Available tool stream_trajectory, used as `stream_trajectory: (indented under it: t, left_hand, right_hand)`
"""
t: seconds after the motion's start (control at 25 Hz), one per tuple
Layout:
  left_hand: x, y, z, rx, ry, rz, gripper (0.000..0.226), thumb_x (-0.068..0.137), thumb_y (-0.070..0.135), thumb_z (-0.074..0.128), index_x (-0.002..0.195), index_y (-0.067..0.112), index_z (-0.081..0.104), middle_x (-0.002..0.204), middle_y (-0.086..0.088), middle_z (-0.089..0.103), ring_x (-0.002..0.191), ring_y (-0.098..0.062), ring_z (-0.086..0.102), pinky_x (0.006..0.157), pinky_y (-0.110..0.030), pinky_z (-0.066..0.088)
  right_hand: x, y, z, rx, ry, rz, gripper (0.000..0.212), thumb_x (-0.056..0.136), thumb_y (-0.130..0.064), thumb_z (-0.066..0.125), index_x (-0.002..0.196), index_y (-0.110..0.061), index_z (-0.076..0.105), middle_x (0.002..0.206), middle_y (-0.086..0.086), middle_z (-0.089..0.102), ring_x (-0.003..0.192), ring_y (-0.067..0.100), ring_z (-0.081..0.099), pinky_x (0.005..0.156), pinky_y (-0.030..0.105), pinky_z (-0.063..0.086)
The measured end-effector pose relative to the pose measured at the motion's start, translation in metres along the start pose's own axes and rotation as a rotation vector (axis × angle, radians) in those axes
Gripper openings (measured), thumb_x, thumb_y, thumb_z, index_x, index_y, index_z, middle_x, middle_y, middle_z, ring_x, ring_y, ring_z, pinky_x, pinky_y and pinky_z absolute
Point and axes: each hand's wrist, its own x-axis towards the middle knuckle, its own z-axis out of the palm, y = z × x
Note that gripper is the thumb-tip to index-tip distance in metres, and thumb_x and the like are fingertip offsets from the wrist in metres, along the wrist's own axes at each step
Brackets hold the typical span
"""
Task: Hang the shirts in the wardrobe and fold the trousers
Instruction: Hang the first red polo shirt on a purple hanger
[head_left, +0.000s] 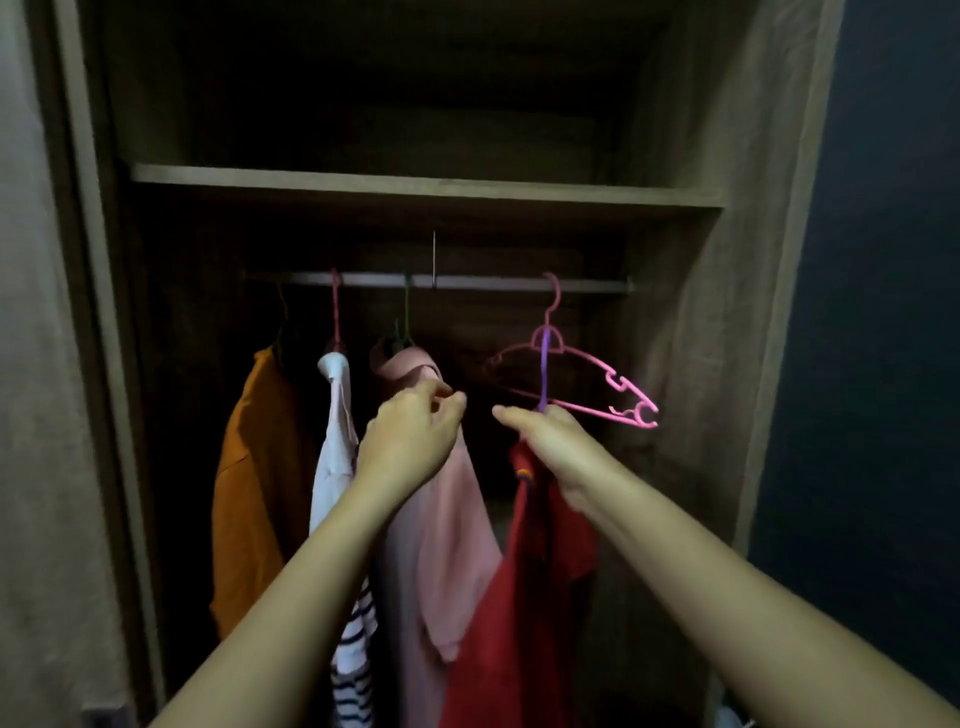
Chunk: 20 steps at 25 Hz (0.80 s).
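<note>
Red shirt hung from the right hand, curled round its purple hanger; the left hand pinched the pink shirt.

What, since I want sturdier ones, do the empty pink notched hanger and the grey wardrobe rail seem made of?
The empty pink notched hanger looks like moulded plastic: uniform colour, thin arms with moulded notches. The grey wardrobe rail is probably metal, given its dull sheen, though dim light leaves that open.
</note>
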Motion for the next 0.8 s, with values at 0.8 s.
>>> stream_trajectory:
  t: [0.8]
  left_hand:
    - [0.047, -0.028, 0.066, 0.136, 0.078, -0.078, 0.077, 0.087, 0.014, 0.044, 0.151, 0.017, 0.0, 0.111, -0.015, 0.064, 0.101, -0.034, 0.06, 0.081, -0.036, 0.042]
  right_hand:
    - [0.16, -0.057, 0.015, -0.336, -0.176, -0.241, 0.049, 0.082, 0.002, 0.059, 0.13, -0.008, 0.05, 0.111, 0.018, 0.063, 0.087, 0.021, 0.061, 0.057, 0.022, 0.044]
